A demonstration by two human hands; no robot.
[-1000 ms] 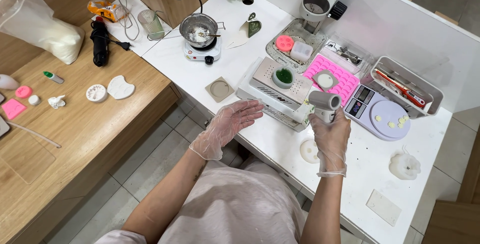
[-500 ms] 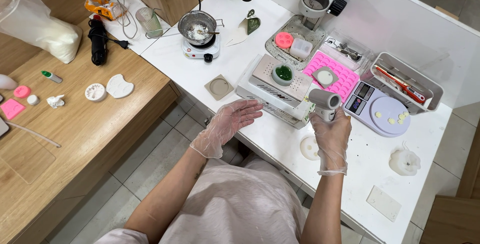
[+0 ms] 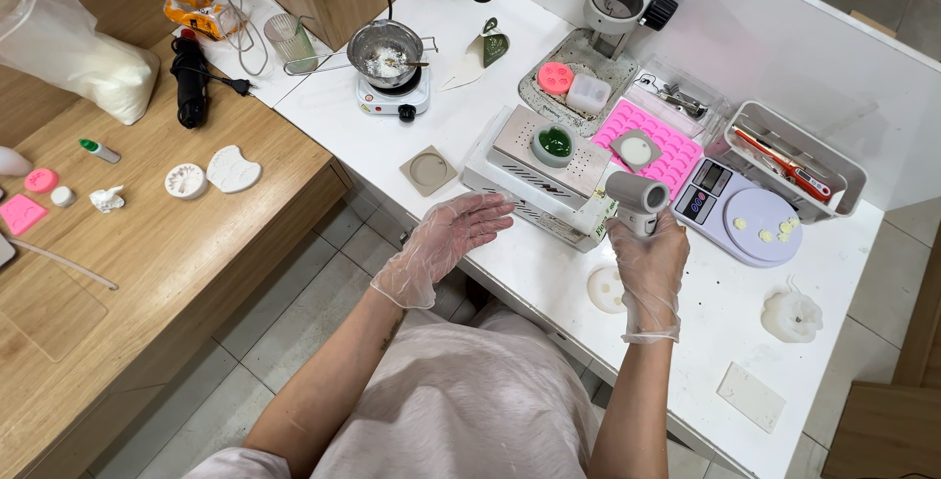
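Note:
My right hand (image 3: 650, 261), in a clear glove, grips the handle of a grey heat gun (image 3: 636, 198) whose barrel points left toward a white box-shaped appliance (image 3: 537, 167). A small mould with green wax (image 3: 553, 145) rests on top of that box. My left hand (image 3: 453, 235), also gloved, hovers flat and open at the white table's front edge, just left of the box and empty. A round white wax piece (image 3: 605, 289) lies on the table below the heat gun.
A pot on a small hotplate (image 3: 389, 57), a pink silicone mould (image 3: 649, 144), a digital scale (image 3: 742, 215), a white tray with tools (image 3: 795, 159) and a white candle (image 3: 791, 315) stand on the white table (image 3: 470, 116). A wooden bench (image 3: 157, 234) with small moulds is at left.

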